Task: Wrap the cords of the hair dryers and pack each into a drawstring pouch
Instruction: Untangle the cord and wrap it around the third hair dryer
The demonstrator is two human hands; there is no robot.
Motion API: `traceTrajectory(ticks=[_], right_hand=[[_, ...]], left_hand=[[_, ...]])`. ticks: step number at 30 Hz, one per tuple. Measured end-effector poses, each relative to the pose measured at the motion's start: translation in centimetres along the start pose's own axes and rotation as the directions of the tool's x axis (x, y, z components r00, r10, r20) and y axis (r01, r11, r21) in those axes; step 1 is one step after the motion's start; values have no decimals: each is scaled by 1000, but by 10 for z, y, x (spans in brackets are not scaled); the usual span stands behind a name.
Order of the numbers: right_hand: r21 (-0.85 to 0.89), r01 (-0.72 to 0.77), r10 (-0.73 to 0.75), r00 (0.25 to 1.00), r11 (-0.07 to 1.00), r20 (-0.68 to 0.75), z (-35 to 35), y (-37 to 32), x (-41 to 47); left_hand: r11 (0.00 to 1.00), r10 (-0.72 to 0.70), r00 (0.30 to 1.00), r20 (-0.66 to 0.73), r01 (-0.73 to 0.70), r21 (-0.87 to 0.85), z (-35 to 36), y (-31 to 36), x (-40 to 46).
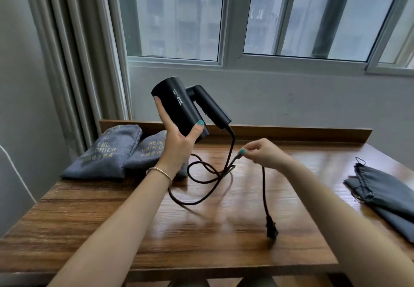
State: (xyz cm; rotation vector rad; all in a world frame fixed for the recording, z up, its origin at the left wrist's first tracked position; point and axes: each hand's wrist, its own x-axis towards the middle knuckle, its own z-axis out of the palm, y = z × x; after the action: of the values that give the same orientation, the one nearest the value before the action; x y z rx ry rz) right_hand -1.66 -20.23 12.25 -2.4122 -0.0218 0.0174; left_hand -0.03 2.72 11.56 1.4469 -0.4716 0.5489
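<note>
Plug (271, 230) hung at 5 o'clock over counter (156, 230). Right hand (262, 153) fingers pinched cord (201, 174) mid-length; left hand (179, 138) gripped hair dryer (179, 105) at 12. Best: even loops w/ steady tension, no kinks. Empty pouches (385, 194) at 3.

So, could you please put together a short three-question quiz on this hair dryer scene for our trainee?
1. True or false: the left hand holds the hair dryer above the table.
2. What does the right hand pinch? A) the plug B) the cord C) a pouch
3. How many filled pouches lie at the table's far left?

Key:
1. True.
2. B, the cord; the plug dangles below.
3. Two filled pouches; the empty pouches lie flat on the right.
</note>
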Motion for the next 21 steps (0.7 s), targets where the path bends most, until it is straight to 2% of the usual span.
traceTrajectory(ticks=[2,5,7,10,12,14,16,18,20,21], right_hand=[[-200,-60,54,998,978,-35,-18,10,15],[-305,-150,123,987,940,-107,-17,28,34],[-272,-222,165,962,936,-218,1,50,49],[-113,-357,283,866,927,-413,24,82,64],[-47,-422,356,816,905,-456,28,98,70],[0,-394,360,841,919,-405,31,107,79],[140,-305,334,895,942,-296,40,108,86],[214,-228,281,921,950,-271,54,96,81],[223,-114,202,883,968,-424,69,79,65],[231,-34,159,820,972,-550,76,70,50]], left_hand=[[1000,1,1000,6,-1,-1,0,2,2],[1000,-3,1000,-14,3,-9,3,-4,0],[1000,-4,999,-36,4,-16,6,-10,-4],[1000,7,996,-89,-8,-4,12,-25,-8],[1000,6,990,-140,-5,9,12,-35,-9],[1000,-12,989,-149,12,-3,11,-40,-8],[998,-54,989,-135,53,-18,10,-46,-5],[996,-86,986,-141,84,-23,12,-53,-1],[996,-84,987,-136,85,2,15,-58,2],[996,-81,988,-134,84,14,18,-61,4]])
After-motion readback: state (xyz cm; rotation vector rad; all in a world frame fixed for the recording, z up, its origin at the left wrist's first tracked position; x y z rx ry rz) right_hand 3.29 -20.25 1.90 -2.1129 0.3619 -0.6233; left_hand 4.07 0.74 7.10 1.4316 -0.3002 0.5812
